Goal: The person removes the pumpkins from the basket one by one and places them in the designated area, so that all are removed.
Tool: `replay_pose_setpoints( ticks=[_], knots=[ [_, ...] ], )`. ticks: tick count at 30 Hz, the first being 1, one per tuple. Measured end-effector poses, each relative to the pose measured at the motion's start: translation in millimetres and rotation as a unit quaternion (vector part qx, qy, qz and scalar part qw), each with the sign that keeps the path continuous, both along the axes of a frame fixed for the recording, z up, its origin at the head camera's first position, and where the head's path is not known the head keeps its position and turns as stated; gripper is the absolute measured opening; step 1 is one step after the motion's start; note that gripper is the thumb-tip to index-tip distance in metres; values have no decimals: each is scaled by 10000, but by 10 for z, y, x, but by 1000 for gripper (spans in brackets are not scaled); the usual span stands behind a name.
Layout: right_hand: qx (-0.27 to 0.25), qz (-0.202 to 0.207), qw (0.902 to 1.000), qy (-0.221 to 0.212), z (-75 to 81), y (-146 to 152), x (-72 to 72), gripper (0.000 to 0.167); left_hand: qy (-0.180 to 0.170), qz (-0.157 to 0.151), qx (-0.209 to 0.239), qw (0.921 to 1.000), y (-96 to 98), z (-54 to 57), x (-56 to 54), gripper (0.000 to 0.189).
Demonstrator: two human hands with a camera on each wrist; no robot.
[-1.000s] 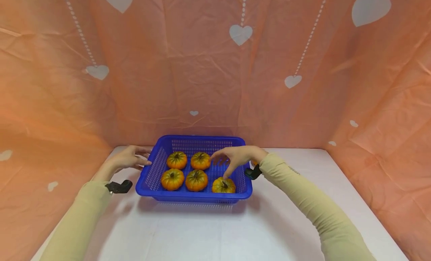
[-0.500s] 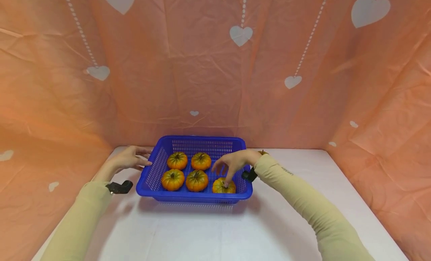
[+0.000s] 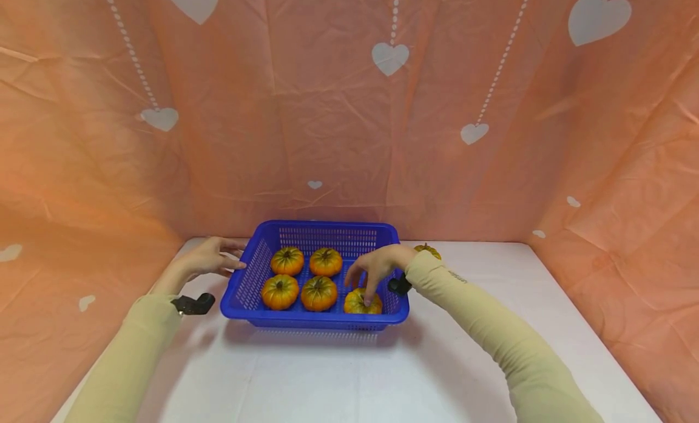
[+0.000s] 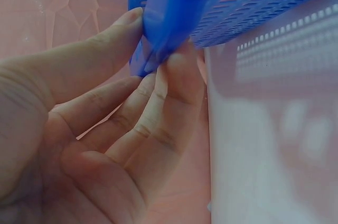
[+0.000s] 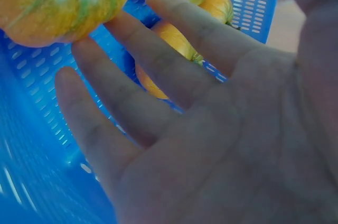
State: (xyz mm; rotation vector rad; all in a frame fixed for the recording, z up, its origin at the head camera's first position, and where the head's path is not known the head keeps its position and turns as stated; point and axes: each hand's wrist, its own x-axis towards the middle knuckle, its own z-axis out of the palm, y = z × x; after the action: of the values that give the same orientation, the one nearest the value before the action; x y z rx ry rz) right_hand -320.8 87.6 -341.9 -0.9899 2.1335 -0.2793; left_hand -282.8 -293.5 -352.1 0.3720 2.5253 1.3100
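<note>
- Head view: we see the front right pumpkin [image 3: 357, 305] upright inside the blue basket [image 3: 314, 317], with the tip of a thumb down at its stem
- That thumb belongs to the right hand [image 3: 378, 264], which reaches in over the basket's right side; from the right wrist we find its four fingers [image 5: 113, 87] long and spread apart, not wrapped round anything, and we cannot tell how firmly the thumb meets the stem
- Close to those fingertips we have a large pumpkin [image 5: 63, 2] filling the upper left corner of the right wrist view; we cannot tell which one it is
- Further left in the basket we count four more, near one another in two rows: the front middle pumpkin [image 3: 319, 293], the front left pumpkin [image 3: 280, 291], the back middle pumpkin [image 3: 325, 262] and the back left pumpkin [image 3: 287, 261]
- At the basket's left rim we see the left hand [image 3: 206, 257] holding on, thumb on one side and fingers on the other
- Outside, on the white table [image 3: 306, 374], we spot a sixth pumpkin [image 3: 428, 250] beyond the right sleeve [image 3: 475, 320], which partly hides it
- Behind everything we see orange cloth [image 3: 338, 138] printed with white hearts [image 3: 390, 57]
</note>
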Motion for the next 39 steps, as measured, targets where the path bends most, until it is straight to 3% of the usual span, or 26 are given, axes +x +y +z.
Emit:
replay_pose_setpoints(
  ticks=[25,39],
  knots=[
    [501,-50,9987,-40,-62,-62,-15,48,-65,13,47,10000,7,12,14,56],
    [393,-27,9992,-14,-56,-47,-22,38,-40,22,-3,10000,4,9,1,54]
  ],
)
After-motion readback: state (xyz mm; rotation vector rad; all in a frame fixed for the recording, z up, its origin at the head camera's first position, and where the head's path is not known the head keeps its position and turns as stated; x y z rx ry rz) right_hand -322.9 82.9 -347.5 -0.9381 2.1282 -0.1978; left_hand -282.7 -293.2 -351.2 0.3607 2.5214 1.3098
